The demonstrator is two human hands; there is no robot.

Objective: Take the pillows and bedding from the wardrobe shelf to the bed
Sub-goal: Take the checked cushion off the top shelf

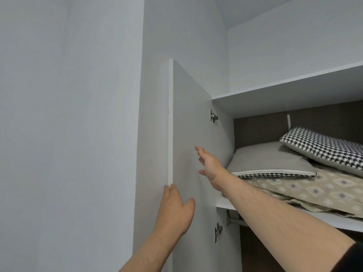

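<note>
The wardrobe stands open, its grey door (188, 118) swung out to the left. On the shelf (223, 203) lies folded beige patterned bedding (314, 190). A grey pillow (269, 159) with a houndstooth underside rests on the bedding, and a houndstooth pillow (324, 147) leans on it at the right. My left hand (176, 211) holds the door's outer edge, fingers round the edge and thumb on the inner face. My right hand (210, 165) is spread with straight fingers against the door's inner face, just left of the grey pillow.
A white board (284, 91) forms the wardrobe top above the shelf. Two metal hinges (213, 115) join the door to the side panel. Under the shelf runs a metal hanging rail (235, 220). A plain wall (68, 114) fills the left side.
</note>
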